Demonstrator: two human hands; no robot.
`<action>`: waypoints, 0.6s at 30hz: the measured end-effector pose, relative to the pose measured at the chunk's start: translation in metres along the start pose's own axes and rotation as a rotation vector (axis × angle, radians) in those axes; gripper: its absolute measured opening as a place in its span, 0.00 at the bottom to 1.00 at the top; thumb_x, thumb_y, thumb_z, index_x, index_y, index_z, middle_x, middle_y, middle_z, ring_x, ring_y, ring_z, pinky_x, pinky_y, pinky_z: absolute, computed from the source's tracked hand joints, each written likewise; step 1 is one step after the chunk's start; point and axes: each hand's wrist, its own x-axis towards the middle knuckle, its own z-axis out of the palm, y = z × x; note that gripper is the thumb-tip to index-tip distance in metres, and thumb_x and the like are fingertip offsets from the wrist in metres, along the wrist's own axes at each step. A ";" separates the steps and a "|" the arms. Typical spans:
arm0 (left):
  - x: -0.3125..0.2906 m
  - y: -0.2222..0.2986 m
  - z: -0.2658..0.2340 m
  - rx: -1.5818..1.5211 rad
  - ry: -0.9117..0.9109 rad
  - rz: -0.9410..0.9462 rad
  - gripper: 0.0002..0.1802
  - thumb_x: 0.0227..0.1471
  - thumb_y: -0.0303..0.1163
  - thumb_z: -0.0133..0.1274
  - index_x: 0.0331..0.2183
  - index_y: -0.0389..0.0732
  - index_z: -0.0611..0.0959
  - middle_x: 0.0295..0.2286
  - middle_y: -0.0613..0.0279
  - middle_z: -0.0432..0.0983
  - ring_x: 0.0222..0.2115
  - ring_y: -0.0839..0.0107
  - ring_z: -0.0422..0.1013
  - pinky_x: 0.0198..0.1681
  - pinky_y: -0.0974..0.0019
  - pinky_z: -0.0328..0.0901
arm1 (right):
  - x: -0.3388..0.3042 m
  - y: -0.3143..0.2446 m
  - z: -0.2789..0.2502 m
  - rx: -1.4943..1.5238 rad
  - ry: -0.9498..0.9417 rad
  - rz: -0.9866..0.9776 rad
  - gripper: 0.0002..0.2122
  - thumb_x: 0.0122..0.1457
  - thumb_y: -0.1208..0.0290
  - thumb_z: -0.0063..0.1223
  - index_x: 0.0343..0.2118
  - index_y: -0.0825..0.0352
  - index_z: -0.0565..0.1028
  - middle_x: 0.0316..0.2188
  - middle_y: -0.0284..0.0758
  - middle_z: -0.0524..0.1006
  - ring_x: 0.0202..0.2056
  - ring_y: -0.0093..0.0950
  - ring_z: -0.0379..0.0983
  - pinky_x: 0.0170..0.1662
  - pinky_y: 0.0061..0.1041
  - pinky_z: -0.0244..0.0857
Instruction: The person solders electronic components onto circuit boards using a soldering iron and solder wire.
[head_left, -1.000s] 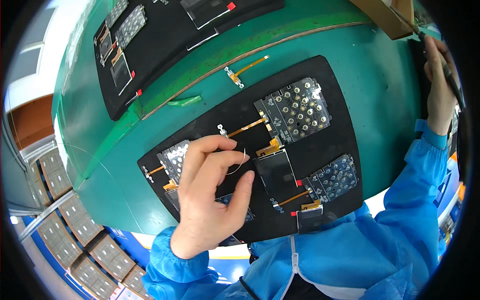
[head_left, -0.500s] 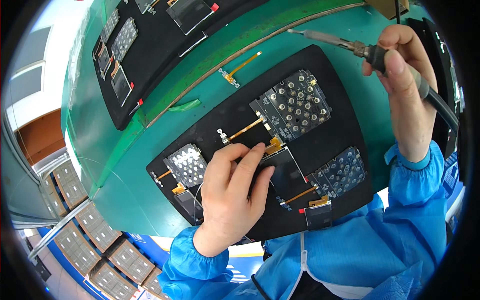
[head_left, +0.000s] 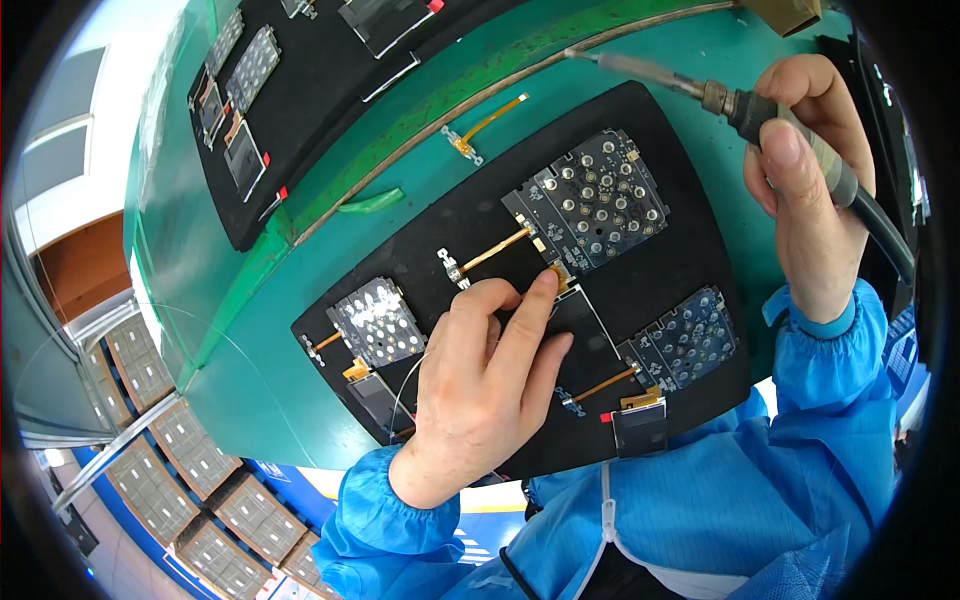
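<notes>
My left hand (head_left: 485, 385) is bent over a black pad (head_left: 440, 225), its index fingertip pressing the gold flex cable (head_left: 562, 278) between a large keypad circuit board (head_left: 605, 200) and a dark display panel (head_left: 580, 322). A thin silvery wire, by its look solder wire (head_left: 408, 380), runs in under its curled fingers; their grip on it is partly hidden. Held up at the right, my right hand (head_left: 815, 190) grips a soldering iron (head_left: 745, 108), its tip pointing left above the pad's far edge. Another flex strip (head_left: 495, 248) with a small metal part extends from the large board.
Two smaller keypad boards, one at the left (head_left: 375, 322) and one at the right (head_left: 685, 340), lie on the pad with displays attached. A loose flex strip (head_left: 485, 128) rests on the green mat (head_left: 290, 330). Beyond a raised ridge (head_left: 400, 172), another black pad (head_left: 320, 90) holds more parts.
My left hand has shifted slightly right and up, its index fingertip now on the flex cable nearer the large board. The soldering iron has moved slightly left and up.
</notes>
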 end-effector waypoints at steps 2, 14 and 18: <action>0.000 0.001 -0.002 -0.104 0.029 -0.078 0.25 0.43 0.17 0.61 0.46 0.31 0.76 0.42 0.49 0.66 0.36 0.60 0.68 0.37 0.64 0.67 | 0.002 -0.001 0.001 0.044 -0.064 -0.005 0.17 0.61 0.54 0.54 0.35 0.65 0.66 0.27 0.28 0.62 0.21 0.13 0.53 0.23 0.14 0.47; 0.010 -0.003 0.002 -0.009 0.221 0.027 0.11 0.41 0.14 0.62 0.29 0.34 0.79 0.33 0.54 0.71 0.31 0.59 0.70 0.33 0.65 0.66 | -0.006 0.010 0.019 0.227 -0.208 0.151 0.10 0.55 0.65 0.51 0.25 0.64 0.67 0.19 0.23 0.64 0.21 0.11 0.54 0.23 0.16 0.45; 0.012 -0.003 0.006 -0.039 0.235 0.032 0.12 0.38 0.13 0.62 0.28 0.33 0.78 0.32 0.54 0.70 0.32 0.59 0.70 0.34 0.63 0.67 | -0.006 0.012 0.020 0.271 -0.237 0.133 0.10 0.57 0.65 0.52 0.25 0.64 0.66 0.18 0.23 0.64 0.20 0.11 0.54 0.23 0.16 0.45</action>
